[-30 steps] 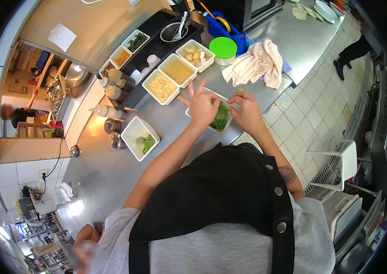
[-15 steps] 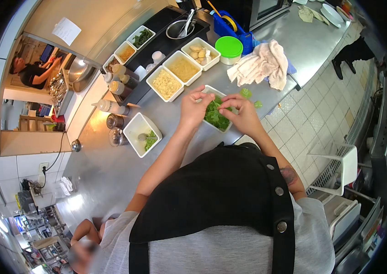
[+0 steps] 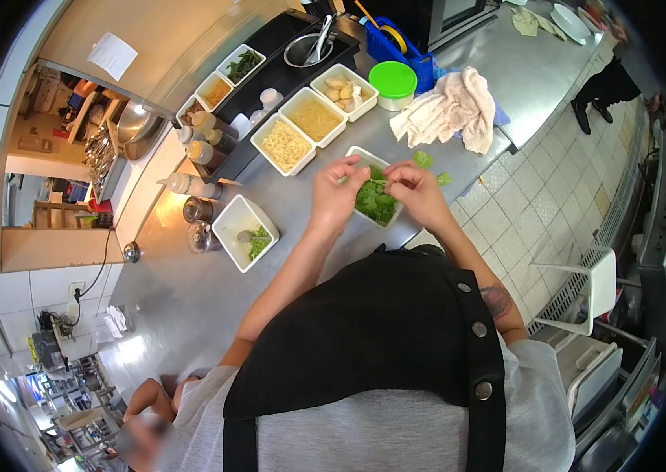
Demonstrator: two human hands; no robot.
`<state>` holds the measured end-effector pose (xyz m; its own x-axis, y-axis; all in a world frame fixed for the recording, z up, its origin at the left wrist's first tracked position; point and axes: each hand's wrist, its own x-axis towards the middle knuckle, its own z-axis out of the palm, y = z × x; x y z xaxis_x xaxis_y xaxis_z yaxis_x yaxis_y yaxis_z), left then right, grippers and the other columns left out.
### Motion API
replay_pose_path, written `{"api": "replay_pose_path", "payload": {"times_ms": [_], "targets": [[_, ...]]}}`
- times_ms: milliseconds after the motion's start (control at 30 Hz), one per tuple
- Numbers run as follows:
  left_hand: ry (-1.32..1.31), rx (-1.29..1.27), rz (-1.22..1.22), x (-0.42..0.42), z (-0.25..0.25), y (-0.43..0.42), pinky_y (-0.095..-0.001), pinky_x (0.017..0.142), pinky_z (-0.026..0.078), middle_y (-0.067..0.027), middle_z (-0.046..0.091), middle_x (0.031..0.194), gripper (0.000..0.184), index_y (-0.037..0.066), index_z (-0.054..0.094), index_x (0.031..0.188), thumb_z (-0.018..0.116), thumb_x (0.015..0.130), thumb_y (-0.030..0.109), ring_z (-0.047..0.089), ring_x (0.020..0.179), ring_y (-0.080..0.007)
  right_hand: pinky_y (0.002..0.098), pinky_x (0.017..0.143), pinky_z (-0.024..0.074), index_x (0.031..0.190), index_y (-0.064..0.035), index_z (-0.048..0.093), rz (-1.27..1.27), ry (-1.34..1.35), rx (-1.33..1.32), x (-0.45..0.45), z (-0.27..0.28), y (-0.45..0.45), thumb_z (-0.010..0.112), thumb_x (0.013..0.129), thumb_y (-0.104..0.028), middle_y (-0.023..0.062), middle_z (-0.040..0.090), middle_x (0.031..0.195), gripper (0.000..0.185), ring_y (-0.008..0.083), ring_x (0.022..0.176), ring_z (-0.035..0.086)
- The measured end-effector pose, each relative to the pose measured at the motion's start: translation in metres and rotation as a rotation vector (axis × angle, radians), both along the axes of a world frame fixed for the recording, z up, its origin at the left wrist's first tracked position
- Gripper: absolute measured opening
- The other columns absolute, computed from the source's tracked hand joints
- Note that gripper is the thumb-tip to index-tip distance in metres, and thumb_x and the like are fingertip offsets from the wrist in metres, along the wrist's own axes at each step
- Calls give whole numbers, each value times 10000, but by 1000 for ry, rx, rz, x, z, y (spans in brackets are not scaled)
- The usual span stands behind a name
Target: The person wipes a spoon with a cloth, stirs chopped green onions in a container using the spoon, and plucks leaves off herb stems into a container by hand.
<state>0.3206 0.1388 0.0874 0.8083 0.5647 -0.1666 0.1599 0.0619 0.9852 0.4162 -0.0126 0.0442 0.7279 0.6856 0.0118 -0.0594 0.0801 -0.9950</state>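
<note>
Above a white rectangular tub (image 3: 360,152) filled with loose green herb leaves (image 3: 375,204), both hands work at a thin-stemmed leafy herb sprig (image 3: 378,181). My left hand (image 3: 334,193) pinches the sprig from the left, its fingertips partly hiding the leaves. From the other side, my right hand (image 3: 419,193) grips the stem between thumb and fingers. A few herb leaves (image 3: 423,160) lie on the steel counter just beyond the right hand.
Tubs of chopped garlic-like bits (image 3: 286,145), pale shreds (image 3: 314,118) and peeled pieces (image 3: 341,92) stand behind. A green-lidded container (image 3: 393,81) and crumpled towel (image 3: 451,110) are at right. Left are a tub of chopped greens (image 3: 245,232) and squeeze bottles (image 3: 191,185).
My hands have drawn slightly apart, and the stem now shows between them. The person seen through the serving window at left is out of view.
</note>
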Motion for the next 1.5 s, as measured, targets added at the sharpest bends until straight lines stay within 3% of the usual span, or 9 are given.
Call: {"api": "replay_pose_path", "payload": {"times_ms": [167,433,733,833,1133,1233,1333,1400,1500], "targets": [[-24,-92,116,0,-20,-2,-342,963,415,-145,619,1243,213,4,669,739,685,904,138,571,1086,-194,295,831,466,824,-18,684,-68,-48,-99,-1,3,1,702,780,-91,65,634,1027,87,164,918,603],[-17,-259,228,-2,8,3,-276,843,459,-90,665,1114,192,-32,681,911,674,928,159,583,915,-104,319,817,493,891,-66,762,-66,-372,-287,-7,17,0,769,754,-157,102,676,1003,164,219,926,647],[-88,-228,206,-3,4,-18,-291,877,458,-152,657,1113,167,-15,686,851,693,911,140,593,1005,-127,306,811,476,875,-33,724,-83,-91,-86,-13,27,7,754,801,-155,75,668,1045,146,174,957,636],[-77,-221,159,-5,-1,-21,-253,748,419,-35,696,1114,236,52,714,932,718,901,285,580,844,-76,299,801,466,873,-36,693,-94,-39,-45,-13,22,8,738,804,-135,54,653,1020,129,159,960,622],[-60,-160,-76,-21,-7,-11,-314,847,457,-88,646,1197,107,41,725,918,716,882,141,582,1017,-133,325,766,461,864,-64,651,-155,-200,-136,-8,24,2,681,775,-108,38,632,993,103,175,911,602],[-18,90,-147,-29,-7,-9,-326,894,460,-97,646,1166,76,23,722,904,719,863,86,586,1034,-158,330,764,464,866,-72,642,-115,-210,-104,-8,25,1,678,778,-119,36,634,994,106,187,919,608],[-90,289,-133,-30,-15,-11,-366,921,472,-139,669,1080,99,9,716,876,733,803,73,621,1040,-263,331,761,469,876,-69,635,-67,-261,-128,-9,23,0,671,792,-125,34,638,1000,107,179,938,611],[-163,286,-102,-28,-33,-9,-376,938,467,-153,667,1069,101,6,696,874,713,822,90,619,1042,-284,327,757,469,879,-67,630,-34,-237,-127,-7,22,-1,671,799,-113,37,639,1005,101,178,943,610],[-115,311,-128,-29,-28,-8,-354,930,448,-111,643,1117,87,7,676,897,682,870,90,593,1061,-234,324,763,464,883,-60,626,-13,-128,-80,-6,17,-2,677,802,-86,44,643,1011,99,180,937,607]]}}
